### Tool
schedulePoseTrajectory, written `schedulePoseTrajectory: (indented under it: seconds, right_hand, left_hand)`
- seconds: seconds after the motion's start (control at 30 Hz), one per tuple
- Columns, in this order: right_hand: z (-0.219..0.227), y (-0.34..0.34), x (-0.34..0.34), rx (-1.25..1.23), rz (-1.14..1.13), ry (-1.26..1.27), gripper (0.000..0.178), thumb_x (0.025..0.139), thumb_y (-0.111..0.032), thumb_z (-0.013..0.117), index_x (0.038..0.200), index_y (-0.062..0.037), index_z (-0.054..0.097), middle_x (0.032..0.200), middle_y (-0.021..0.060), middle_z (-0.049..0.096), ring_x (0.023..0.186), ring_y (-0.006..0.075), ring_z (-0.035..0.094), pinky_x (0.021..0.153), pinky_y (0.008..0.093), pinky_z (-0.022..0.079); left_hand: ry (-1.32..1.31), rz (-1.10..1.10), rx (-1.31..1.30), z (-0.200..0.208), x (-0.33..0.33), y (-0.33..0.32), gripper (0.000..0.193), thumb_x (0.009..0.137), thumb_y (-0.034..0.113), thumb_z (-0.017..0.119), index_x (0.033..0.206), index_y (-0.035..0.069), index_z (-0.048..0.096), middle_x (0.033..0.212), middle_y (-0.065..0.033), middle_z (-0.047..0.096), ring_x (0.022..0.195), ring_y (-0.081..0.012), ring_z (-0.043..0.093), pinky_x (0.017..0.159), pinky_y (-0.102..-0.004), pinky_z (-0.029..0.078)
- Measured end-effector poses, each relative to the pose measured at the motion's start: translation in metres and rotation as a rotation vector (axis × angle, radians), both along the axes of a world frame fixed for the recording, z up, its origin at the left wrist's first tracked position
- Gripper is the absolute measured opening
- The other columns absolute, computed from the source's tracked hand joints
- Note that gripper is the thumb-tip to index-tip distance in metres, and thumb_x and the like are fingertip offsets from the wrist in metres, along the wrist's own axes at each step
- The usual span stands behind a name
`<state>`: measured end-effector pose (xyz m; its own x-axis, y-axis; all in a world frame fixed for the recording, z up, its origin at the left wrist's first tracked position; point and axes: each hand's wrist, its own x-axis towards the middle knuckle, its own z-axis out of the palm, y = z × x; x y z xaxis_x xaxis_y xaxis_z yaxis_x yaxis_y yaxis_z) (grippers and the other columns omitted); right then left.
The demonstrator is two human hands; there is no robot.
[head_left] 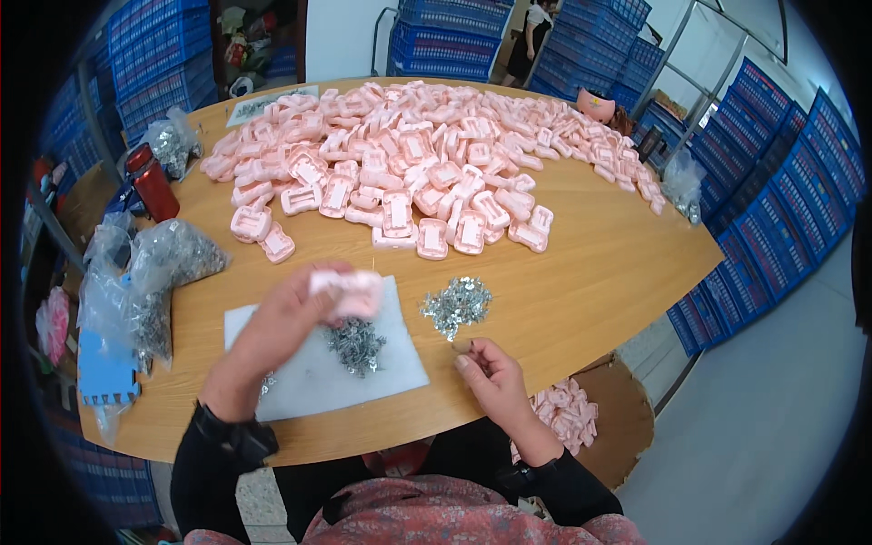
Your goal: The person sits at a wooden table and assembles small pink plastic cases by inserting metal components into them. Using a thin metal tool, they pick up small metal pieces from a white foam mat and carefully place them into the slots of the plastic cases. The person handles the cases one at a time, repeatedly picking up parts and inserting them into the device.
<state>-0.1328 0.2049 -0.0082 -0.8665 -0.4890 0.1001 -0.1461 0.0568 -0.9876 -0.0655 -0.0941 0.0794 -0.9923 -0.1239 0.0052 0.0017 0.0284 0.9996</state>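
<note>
A pale pink plastic shell [361, 295], slightly blurred, is gripped by my left hand [292, 313] above the white foam sheet [400, 363]. Under it on the sheet lies a heap of dark grey small metal parts [356, 349], like springs, though too fine to make out singly. My right hand [491, 377] is at the near edge of a pile of shiny silver metal pieces [456, 305]. Its thumb and forefinger are pinched together; whatever they hold is too small to name. Across the far side of the table spreads a large heap of similar pink shells [396, 211].
Plastic bags of metal parts [173, 257] and a red bottle [153, 184] stand on the table's left. Below its right edge, a cardboard box [627, 413] holds more pink pieces. Stacked blue crates [772, 227] line the room, and a person [536, 36] stands far back.
</note>
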Motion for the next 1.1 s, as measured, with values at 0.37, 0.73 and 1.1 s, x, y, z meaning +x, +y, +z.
schedulePoseTrajectory:
  seconds: [0.37,0.73,1.1]
  right_hand:
    - [0.035,-0.034,0.027,0.000,0.421,-0.427,0.021,0.098,-0.016,0.063,0.114,-0.0042,0.055,0.089,-0.0013,0.062,0.072,0.0028,0.056,0.059,0.0175,0.043]
    - [0.024,-0.058,0.054,-0.016,0.445,-0.600,0.021,0.098,-0.021,0.063,0.109,-0.0048,0.057,0.077,-0.0018,0.059,0.062,0.0025,0.049,0.055,0.0177,0.039]
    - [0.001,-0.040,0.004,0.310,0.150,0.143,0.016,0.088,-0.009,0.070,0.100,-0.0001,0.064,0.078,0.0004,0.058,0.069,0.0078,0.052,0.063,0.0239,0.045]
  left_hand:
    - [-0.054,-0.156,0.417,-0.035,0.069,0.057,0.054,0.097,0.016,0.062,0.144,0.003,0.040,0.124,-0.0079,0.059,0.115,-0.0152,0.056,0.100,-0.0301,0.044]
    - [0.106,0.132,0.689,-0.075,0.071,0.079,0.074,0.097,0.057,0.046,0.146,0.002,0.036,0.121,-0.0193,0.062,0.107,-0.0288,0.063,0.094,-0.0409,0.050]
    - [-0.048,0.227,1.011,-0.095,0.108,0.050,0.060,0.102,0.051,0.031,0.137,0.004,0.045,0.086,-0.0132,0.061,0.078,-0.0248,0.062,0.065,-0.0389,0.057]
